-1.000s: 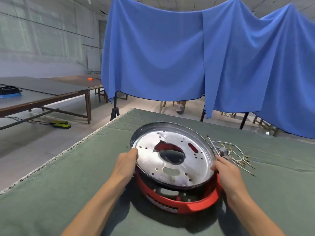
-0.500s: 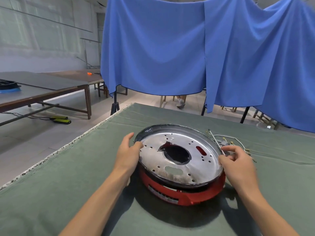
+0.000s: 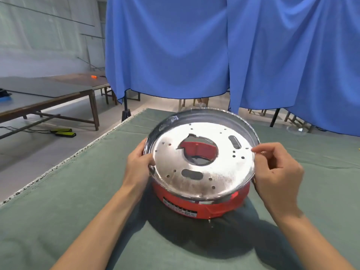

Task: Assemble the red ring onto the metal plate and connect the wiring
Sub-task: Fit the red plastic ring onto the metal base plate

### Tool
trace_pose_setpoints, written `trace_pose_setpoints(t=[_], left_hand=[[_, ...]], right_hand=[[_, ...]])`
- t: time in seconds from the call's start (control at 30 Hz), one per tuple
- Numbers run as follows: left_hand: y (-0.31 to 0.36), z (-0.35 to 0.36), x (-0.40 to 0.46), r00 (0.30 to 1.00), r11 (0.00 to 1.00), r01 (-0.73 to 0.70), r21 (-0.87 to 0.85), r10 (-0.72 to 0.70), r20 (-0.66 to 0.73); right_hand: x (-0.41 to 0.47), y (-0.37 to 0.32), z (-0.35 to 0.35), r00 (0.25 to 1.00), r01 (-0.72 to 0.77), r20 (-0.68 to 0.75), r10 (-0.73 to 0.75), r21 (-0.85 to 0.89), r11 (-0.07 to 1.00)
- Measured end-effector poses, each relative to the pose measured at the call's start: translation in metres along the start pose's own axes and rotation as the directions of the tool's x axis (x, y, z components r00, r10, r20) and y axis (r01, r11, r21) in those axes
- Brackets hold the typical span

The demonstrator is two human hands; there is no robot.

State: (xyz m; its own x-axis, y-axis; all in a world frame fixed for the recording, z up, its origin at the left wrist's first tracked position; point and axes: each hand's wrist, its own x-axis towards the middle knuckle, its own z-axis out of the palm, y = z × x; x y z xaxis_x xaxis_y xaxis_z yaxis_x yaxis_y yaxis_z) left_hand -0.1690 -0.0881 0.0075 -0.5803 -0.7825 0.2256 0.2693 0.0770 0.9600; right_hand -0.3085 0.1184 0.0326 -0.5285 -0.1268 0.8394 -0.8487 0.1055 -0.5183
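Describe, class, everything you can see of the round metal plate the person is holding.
The round shiny metal plate looks like thin polished steel with a raised rim. It has a large central opening, two oblong slots and many small drilled holes. It is tilted, far edge raised, sitting over the red plastic ring, which shows through the opening. The left hand holds its left rim; the right hand pinches its right rim. Both sit above the green cloth-covered table.
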Motion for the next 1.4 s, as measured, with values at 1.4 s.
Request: trace_pose_setpoints(t=[1.4], left_hand=[[-0.025,-0.036,0.049,0.960,0.521,0.219,0.825,0.034,-0.277]], right_hand=[[-0.006,0.024,0.004,0.815,-0.527,0.231,0.531,-0.086,0.846]])
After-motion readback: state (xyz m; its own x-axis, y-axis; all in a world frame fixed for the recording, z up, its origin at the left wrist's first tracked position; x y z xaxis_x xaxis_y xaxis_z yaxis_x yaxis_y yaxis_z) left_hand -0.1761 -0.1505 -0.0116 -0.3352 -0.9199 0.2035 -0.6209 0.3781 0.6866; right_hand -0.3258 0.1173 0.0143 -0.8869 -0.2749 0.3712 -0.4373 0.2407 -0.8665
